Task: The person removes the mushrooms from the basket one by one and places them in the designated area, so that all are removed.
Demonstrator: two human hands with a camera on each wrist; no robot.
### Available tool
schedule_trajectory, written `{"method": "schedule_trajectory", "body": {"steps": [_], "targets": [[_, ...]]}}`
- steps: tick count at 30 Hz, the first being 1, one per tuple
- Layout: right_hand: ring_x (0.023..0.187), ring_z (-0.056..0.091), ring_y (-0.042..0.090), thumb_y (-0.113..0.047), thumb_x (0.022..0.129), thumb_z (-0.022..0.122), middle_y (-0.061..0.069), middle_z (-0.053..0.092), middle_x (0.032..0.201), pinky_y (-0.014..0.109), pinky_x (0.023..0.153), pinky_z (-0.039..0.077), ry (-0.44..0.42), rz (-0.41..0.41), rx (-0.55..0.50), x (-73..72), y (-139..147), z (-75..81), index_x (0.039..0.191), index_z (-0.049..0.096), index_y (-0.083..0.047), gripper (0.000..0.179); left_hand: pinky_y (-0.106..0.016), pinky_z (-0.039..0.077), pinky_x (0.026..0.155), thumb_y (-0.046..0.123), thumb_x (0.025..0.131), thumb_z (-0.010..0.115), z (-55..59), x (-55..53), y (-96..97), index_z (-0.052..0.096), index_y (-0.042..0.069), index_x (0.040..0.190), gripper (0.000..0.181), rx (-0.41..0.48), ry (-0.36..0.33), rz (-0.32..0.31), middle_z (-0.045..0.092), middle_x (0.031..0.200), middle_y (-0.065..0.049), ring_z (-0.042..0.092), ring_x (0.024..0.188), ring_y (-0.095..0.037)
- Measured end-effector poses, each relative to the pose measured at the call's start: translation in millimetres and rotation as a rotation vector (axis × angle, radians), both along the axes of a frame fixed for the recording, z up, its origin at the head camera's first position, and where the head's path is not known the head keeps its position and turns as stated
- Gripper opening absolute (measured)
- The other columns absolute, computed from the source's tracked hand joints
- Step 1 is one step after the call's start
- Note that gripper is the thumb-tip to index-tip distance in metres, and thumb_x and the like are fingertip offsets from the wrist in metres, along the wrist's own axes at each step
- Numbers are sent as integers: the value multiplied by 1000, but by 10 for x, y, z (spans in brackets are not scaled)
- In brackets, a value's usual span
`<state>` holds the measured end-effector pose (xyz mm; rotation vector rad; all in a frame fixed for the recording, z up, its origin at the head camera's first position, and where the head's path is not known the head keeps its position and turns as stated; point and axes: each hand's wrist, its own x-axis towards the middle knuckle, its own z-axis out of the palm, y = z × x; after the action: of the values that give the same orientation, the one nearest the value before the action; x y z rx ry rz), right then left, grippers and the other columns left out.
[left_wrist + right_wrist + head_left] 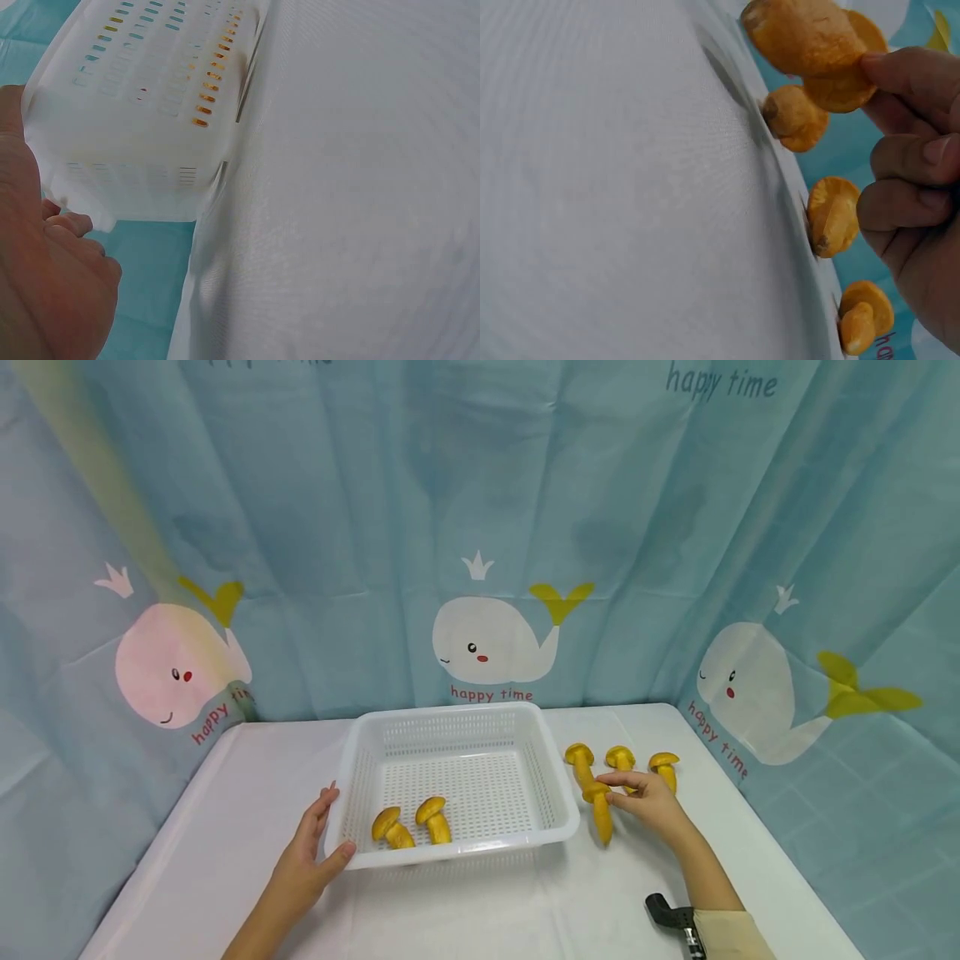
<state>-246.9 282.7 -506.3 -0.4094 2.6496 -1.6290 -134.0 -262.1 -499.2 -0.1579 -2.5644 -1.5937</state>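
Near the table's right edge (752,837), my right hand (648,802) pinches a probably light mushroom's cap (595,791); left hand (302,862) grips basket (487,846).

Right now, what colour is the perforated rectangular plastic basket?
The perforated rectangular plastic basket is white, clearest in the head view.

Whale-print curtains (360,527) enclosed a white-covered table (465,910). It was likely a makeshift booth, the wider room hidden.
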Motion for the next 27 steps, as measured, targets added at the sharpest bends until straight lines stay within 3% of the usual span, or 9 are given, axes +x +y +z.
{"method": "schedule_trajectory", "body": {"steps": [6, 12, 19, 27], "targets": [[111, 59, -3, -17, 91, 78, 13, 74, 121, 18, 87, 54, -10, 18, 7, -1, 0, -77, 119, 76, -7, 30, -79, 9, 114, 23, 97, 71, -22, 1, -11, 19, 18, 163, 84, -17, -19, 0, 10, 172, -12, -3, 155, -5], [116, 62, 7, -18, 91, 78, 9, 74, 122, 22, 92, 53, -22, 11, 46, 6, -6, -101, 119, 76, -9, 29, -79, 10, 114, 27, 97, 72, -19, -5, -9, 18, 21, 163, 85, -22, -35, 10, 10, 172, -9, -3, 157, -14], [100, 62, 11, -20, 92, 77, 13, 73, 123, 22, 65, 50, -36, 14, 66, 6, 15, -138, 119, 76, -9, 30, -79, 8, 114, 26, 97, 71, -13, 0, -14, 16, 21, 164, 87, -6, -53, 2, 7, 172, -7, -5, 158, -28], [66, 53, 10, -23, 91, 78, 12, 72, 123, 20, 51, 42, -114, 1, 57, -22, 38, -199, 120, 76, -12, 30, -80, 8, 113, 26, 97, 71, 1, -14, -11, 17, 22, 164, 86, -7, -47, -2, 7, 172, -10, -5, 158, -21]]}}
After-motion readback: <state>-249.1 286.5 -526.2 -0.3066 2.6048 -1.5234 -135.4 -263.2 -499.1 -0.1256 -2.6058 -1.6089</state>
